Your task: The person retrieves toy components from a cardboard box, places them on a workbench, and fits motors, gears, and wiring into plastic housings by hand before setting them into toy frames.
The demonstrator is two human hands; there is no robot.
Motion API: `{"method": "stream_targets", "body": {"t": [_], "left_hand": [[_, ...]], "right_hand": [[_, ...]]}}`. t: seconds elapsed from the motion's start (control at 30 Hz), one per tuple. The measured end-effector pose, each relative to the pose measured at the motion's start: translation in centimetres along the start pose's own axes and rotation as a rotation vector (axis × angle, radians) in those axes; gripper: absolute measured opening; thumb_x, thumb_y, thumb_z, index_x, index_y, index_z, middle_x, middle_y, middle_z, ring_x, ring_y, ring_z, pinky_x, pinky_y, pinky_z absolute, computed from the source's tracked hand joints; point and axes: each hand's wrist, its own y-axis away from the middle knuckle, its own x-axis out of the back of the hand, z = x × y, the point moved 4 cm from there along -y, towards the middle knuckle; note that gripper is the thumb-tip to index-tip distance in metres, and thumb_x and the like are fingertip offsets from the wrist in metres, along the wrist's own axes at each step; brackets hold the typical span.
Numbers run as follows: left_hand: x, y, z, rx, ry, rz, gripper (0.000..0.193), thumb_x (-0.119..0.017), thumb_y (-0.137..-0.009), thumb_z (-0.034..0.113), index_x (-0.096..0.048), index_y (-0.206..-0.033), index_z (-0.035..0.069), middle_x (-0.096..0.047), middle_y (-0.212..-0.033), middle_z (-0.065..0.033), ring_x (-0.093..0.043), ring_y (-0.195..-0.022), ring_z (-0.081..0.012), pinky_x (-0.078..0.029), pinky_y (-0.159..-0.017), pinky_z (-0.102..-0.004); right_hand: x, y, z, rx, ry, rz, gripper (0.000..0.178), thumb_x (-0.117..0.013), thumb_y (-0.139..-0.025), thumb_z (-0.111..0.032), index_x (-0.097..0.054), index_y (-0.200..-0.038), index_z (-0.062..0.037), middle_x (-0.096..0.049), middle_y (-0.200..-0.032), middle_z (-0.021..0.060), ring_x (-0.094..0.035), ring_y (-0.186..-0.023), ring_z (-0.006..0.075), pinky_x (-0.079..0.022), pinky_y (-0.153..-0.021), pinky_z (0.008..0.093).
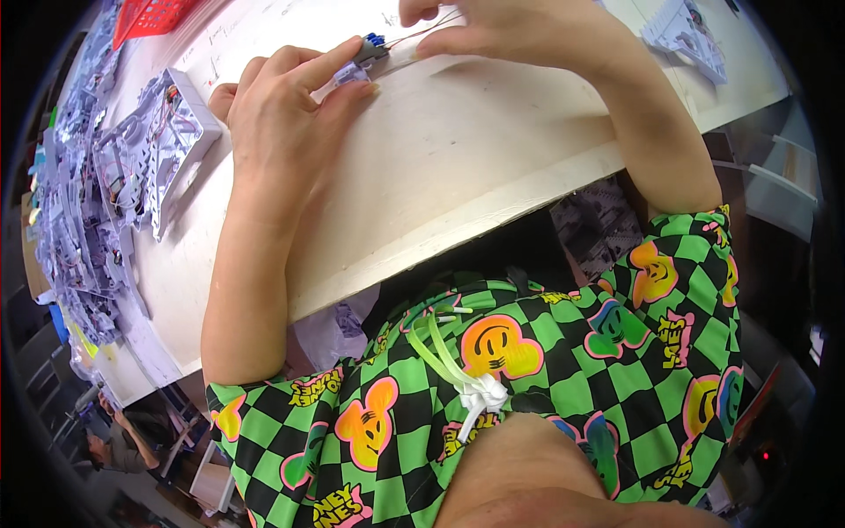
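Note:
Between the thumb and forefinger of my left hand [286, 106] is a small motor unit [375, 55], grey with a blue end and a pale lilac part below it. Thin dark red wires [421, 33] run from its blue end to the right. My right hand [506, 33] is curled round those wires near the top edge, its fingers partly cut off by the picture's rim. Both hands are over the far part of the white table [440, 167].
Left of my left arm stands a lilac plastic housing [167, 132] with wires inside. Beyond it is a long heap of similar parts [84, 238]. A red basket [150, 19] sits at the far left, another lilac housing [687, 42] at the far right. Another person [119, 444] is at lower left.

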Motion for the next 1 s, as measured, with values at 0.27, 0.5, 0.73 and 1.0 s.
{"method": "stream_targets", "body": {"t": [0.27, 0.5, 0.73, 1.0], "left_hand": [[-0.3, -0.1, 0.6, -0.014, -0.081, -0.039, 0.034, -0.076, -0.076, 0.032, -0.073, -0.108, 0.025, -0.066, -0.092, 0.0055, -0.056, -0.090, -0.0166, -0.027, -0.087, -0.0388], [-0.6, 0.0, 0.8, -0.032, -0.085, -0.040, 0.033, -0.074, -0.077, 0.033, -0.072, -0.109, 0.025, -0.066, -0.093, 0.0031, -0.057, -0.090, -0.0181, -0.029, -0.087, -0.0392], [-0.7, -0.3, 0.7, -0.038, -0.106, -0.033, 0.038, -0.077, -0.076, 0.036, -0.071, -0.112, 0.027, -0.066, -0.093, 0.0046, -0.056, -0.088, -0.0136, -0.028, -0.084, -0.0360], [-0.2, -0.4, 0.4, -0.018, -0.028, -0.021, 0.033, -0.075, -0.076, 0.028, -0.072, -0.108, 0.022, -0.066, -0.096, -0.0024, -0.057, -0.095, -0.0215, -0.031, -0.089, -0.0419]], "right_hand": [[-1.9, 0.0, 0.6, 0.085, -0.002, 0.083, 0.011, -0.065, -0.077, -0.013, -0.068, -0.080, -0.0026, -0.064, -0.075, 0.0152, -0.063, -0.075, 0.0325, -0.050, -0.071, 0.0394], [-2.9, 0.3, 1.0, 0.143, 0.053, 0.111, 0.009, -0.063, -0.077, -0.011, -0.067, -0.078, -0.0032, -0.065, -0.076, 0.0140, -0.063, -0.075, 0.0318, -0.050, -0.070, 0.0388], [-1.6, 0.0, 1.0, 0.038, 0.016, 0.066, 0.008, -0.061, -0.079, -0.009, -0.067, -0.079, -0.0034, -0.066, -0.078, 0.0139, -0.064, -0.075, 0.0306, -0.051, -0.069, 0.0383], [-1.8, -1.0, 0.2, 0.148, 0.002, 0.023, 0.011, -0.061, -0.079, -0.006, -0.068, -0.085, -0.0009, -0.067, -0.083, 0.0186, -0.065, -0.079, 0.0342, -0.052, -0.071, 0.0380]]}}
